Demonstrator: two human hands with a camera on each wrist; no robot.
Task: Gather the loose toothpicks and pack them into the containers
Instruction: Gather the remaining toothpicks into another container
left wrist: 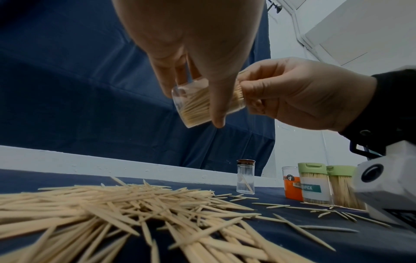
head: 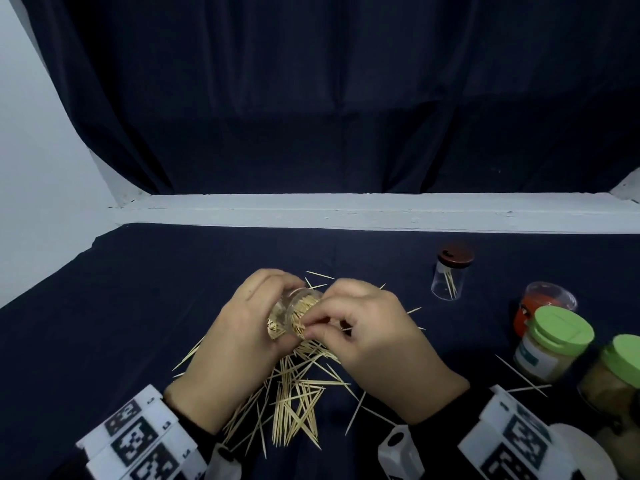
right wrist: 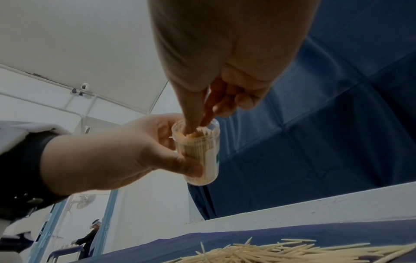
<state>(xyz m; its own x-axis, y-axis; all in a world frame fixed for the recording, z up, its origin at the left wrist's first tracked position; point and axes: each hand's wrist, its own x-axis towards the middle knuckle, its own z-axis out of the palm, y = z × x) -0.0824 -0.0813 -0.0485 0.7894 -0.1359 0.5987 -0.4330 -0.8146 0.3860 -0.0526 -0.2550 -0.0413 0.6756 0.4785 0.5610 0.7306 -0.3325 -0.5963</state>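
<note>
My left hand [head: 249, 323] grips a clear plastic jar [head: 294, 311] packed with toothpicks, tilted in the air over the pile. The thumb and forefinger of my right hand [head: 346, 317] pinch toothpicks at the jar's open mouth. In the right wrist view those fingertips [right wrist: 191, 128] reach into the mouth of the jar [right wrist: 200, 151]. The left wrist view shows the jar [left wrist: 198, 105] lying nearly sideways in the fingers. A big heap of loose toothpicks [head: 298, 393] lies on the dark cloth below both hands, also in the left wrist view [left wrist: 135, 204].
At the right stand a nearly empty clear jar with a dark red lid [head: 450, 278], an orange jar on its side [head: 543, 303], and two full green-lidded jars [head: 550, 344] [head: 616, 372]. Stray toothpicks [head: 519, 375] lie near them. A white ledge [head: 346, 209] bounds the table's far edge.
</note>
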